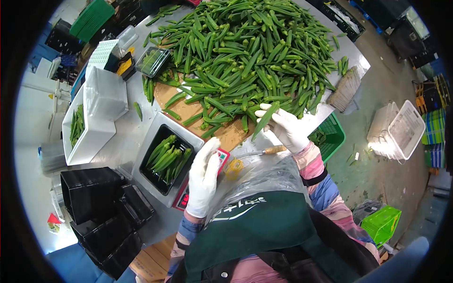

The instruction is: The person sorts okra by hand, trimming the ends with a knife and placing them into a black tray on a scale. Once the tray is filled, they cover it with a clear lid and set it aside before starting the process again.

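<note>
- The fingers (282, 114) of the gloved right hand (289, 129) are closed around one okra pod (264, 121). They grasp it near its upper end, so the pod slants down to the left, clear of the table.
- The fingers (211, 147) of the gloved left hand (203, 178) are stretched out flat and released, holding nothing. They lie over the near right edge of the scale (150, 137), above its red panel.
- On the scale stands a black tray (183, 142) partly filled with okra laid side by side, just beside the left hand.
- A knife (263, 152) with a wooden handle lies on the table just below the right hand, apart from it.
- A yellow ring (233, 168) lies between the two hands, by the scale's corner.
- Beyond the right hand spreads a big heap of okra (245, 52), its near edge on a brown board (186, 109).
- At the far left a white bin (94, 137) holds a few pods, and a stack of empty black trays (96, 200) stands near the scale.
- To the right, past the table's edge, a green basket (336, 137) sits low, and a white basket (401, 129) rests on the floor.
</note>
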A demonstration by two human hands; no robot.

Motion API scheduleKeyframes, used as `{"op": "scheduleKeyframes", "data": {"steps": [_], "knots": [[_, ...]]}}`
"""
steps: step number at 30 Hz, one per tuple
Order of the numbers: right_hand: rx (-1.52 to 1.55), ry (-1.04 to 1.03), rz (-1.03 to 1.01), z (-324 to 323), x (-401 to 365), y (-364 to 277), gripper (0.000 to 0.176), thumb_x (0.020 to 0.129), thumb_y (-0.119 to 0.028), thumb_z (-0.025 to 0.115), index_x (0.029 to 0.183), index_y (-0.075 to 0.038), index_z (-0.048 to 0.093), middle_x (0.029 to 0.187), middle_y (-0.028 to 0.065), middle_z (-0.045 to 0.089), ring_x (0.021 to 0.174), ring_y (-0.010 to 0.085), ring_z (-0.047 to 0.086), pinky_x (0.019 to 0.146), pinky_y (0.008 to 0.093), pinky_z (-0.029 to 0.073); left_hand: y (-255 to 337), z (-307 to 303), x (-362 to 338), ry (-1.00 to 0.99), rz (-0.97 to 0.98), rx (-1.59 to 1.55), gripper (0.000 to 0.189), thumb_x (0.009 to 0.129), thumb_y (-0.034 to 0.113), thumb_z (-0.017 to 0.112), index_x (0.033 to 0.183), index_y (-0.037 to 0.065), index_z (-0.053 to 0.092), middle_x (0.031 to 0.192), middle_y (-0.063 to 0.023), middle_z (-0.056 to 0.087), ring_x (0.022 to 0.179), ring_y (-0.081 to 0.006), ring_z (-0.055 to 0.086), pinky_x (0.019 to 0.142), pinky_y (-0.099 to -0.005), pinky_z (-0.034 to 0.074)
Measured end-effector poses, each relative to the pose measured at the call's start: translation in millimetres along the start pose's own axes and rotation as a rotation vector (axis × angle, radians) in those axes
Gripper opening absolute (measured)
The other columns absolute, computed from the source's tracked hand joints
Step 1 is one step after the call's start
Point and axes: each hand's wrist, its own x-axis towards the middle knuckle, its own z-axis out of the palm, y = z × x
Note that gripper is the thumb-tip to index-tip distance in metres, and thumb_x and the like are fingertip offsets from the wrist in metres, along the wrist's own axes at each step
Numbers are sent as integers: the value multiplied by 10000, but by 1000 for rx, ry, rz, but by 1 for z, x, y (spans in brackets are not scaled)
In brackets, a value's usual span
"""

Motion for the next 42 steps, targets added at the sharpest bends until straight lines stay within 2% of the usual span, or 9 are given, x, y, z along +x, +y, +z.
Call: {"op": "scheduleKeyframes", "data": {"steps": [4,8,12,16,21,24,26,31,42], "knots": [[-221,-4,97,36,-12,-1,463,1019,-196,543,1407,48,472,1283,169,640,1094,191,625,930,316,484,5,18,5,-119,-250,-367,446,1041,149,523,1446,-23,449,1361,-141,585,1206,-207,595,1047,-328,462],[-977,-195,170,68,-26,5,405,986,-232,613,1336,-32,582,1217,102,672,1111,199,631,974,330,482,3,34,13,-211,-361,-425,447,1044,127,505,1458,-23,425,1209,-102,614,977,-134,620,900,-272,520],[-1067,33,-32,32,-4,15,289,920,-228,678,1153,-59,703,1161,118,689,1028,264,662,901,375,512,-15,22,8,-195,-466,-388,363,1047,109,497,1386,-19,499,1066,-65,653,835,-94,585,741,-233,482],[-1722,415,-407,-77,44,33,248,830,-147,708,1073,-103,721,1111,85,695,989,307,637,869,417,500,-21,18,1,-147,-489,-477,317,1047,109,501,1338,-12,535,1038,-64,660,828,-95,577,741,-238,457],[-2022,448,-244,-109,67,20,285,803,-150,730,1087,-164,723,1052,61,693,1040,265,606,856,395,458,-25,20,-4,-137,-481,-490,323,1033,110,536,1332,-10,534,1043,-68,661,837,-111,577,752,-254,458],[-1671,493,-508,-98,69,7,309,839,-178,737,1144,-134,713,1002,94,698,971,317,631,844,401,495,-20,19,-2,-125,-442,-466,322,1023,108,554,1320,-14,538,1037,-68,662,840,-120,580,754,-255,456],[-835,462,-251,-62,62,-4,345,973,-189,655,1259,4,642,1089,100,725,893,191,673,789,318,544,-22,17,-1,-120,-449,-512,327,1022,104,553,1325,-17,528,1052,-79,658,853,-126,583,768,-263,465],[-127,92,46,-7,29,-20,411,1034,-212,548,1363,35,547,1143,109,700,931,156,663,851,294,528,-22,15,6,-122,-474,-673,368,1029,109,529,1368,-21,466,1155,-143,633,948,-174,601,841,-318,503],[-341,67,186,66,-11,55,339,1032,-184,563,1310,10,557,1159,86,676,996,123,635,868,267,517,-17,18,7,-76,-384,-1007,320,1036,86,505,1334,-30,489,1275,-164,593,1150,-267,621,979,-438,536]]}}
